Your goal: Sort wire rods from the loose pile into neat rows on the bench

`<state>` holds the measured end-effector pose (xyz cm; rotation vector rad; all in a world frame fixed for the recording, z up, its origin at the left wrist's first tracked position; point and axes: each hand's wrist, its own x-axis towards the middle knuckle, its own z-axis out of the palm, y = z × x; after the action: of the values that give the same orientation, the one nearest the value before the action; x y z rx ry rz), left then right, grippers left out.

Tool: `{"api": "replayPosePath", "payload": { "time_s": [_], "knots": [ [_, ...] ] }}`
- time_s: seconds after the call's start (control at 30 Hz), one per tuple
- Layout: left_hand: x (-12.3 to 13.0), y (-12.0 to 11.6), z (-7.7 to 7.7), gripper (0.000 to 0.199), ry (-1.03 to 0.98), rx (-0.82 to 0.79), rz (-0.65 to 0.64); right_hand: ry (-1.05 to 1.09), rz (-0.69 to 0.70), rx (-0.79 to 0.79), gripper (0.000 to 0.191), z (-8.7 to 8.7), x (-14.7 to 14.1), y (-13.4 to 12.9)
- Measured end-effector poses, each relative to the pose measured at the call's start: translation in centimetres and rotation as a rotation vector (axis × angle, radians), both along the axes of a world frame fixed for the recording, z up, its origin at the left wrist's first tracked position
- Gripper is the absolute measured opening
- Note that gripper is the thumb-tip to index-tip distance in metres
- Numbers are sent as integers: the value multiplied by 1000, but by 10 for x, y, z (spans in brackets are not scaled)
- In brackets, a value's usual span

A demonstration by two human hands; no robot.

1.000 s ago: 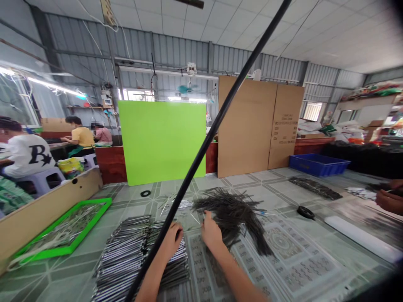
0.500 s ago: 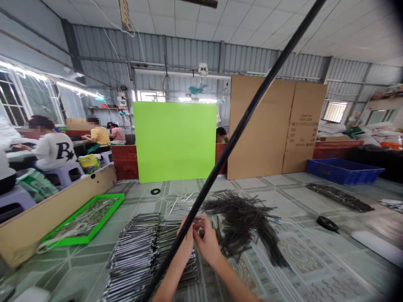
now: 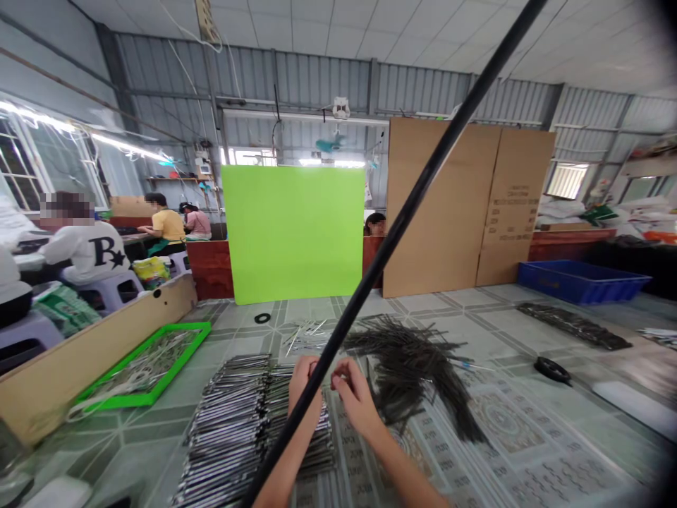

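Observation:
My left hand (image 3: 301, 381) is closed over the right-hand stack of thin metal rods (image 3: 320, 451), its fingertips partly behind a dark slanting pole (image 3: 391, 240). A short gap to the right, my right hand (image 3: 355, 395) has its fingers curled and thumb drawn in. Whatever either hand pinches is too small or hidden to make out. Left of them lies a larger stack of shiny metal rods (image 3: 225, 430) in neat rows. A loose heap of dark thin strips (image 3: 407, 367) spreads right of my right hand. Beyond the hands are scattered pale thin sticks (image 3: 307, 337).
A green-rimmed tray (image 3: 151, 401) holds tangled pieces at left, beside a wooden board (image 3: 106, 342). A black ring (image 3: 263, 318) and a black roll (image 3: 551, 370) lie on the patterned surface. At back stand a green panel (image 3: 296, 233), cardboard (image 3: 438, 219) and a blue bin (image 3: 582, 282). People sit at left.
My hands were together; now they are apart, the left slightly left and the right slightly right. The view has shifted a little. The stacks and strips look the same.

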<state>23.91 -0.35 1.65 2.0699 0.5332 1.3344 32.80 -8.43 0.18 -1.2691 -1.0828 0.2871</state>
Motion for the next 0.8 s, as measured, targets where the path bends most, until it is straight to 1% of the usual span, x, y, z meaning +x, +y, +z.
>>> {"api": "replayPosePath", "payload": {
  "time_s": [0.03,0.1,0.2,0.27,0.33,0.43,0.53,0.67,0.8],
  "knots": [
    [-2,3,2,26,15,52,23,-9,2,-2,4,1,3,-3],
    [-6,9,2,24,51,184,67,-67,29,-42,9,4,8,-8],
    [-9,17,-1,22,112,383,111,-232,70,-140,11,9,10,-12],
    [-10,20,-2,21,140,482,126,-329,73,-187,10,12,8,-12],
    [-11,22,-2,21,151,543,148,-387,62,-205,12,14,6,-11],
    [-13,25,-1,20,213,573,159,-418,-10,-204,15,13,5,-10],
    [-16,26,1,20,293,590,144,-436,-79,-200,15,12,7,-9],
    [-17,28,0,22,325,603,140,-464,-108,-187,16,12,9,-9],
    [-17,29,-2,20,344,596,111,-491,-99,-216,17,12,9,-9]
  ]
}}
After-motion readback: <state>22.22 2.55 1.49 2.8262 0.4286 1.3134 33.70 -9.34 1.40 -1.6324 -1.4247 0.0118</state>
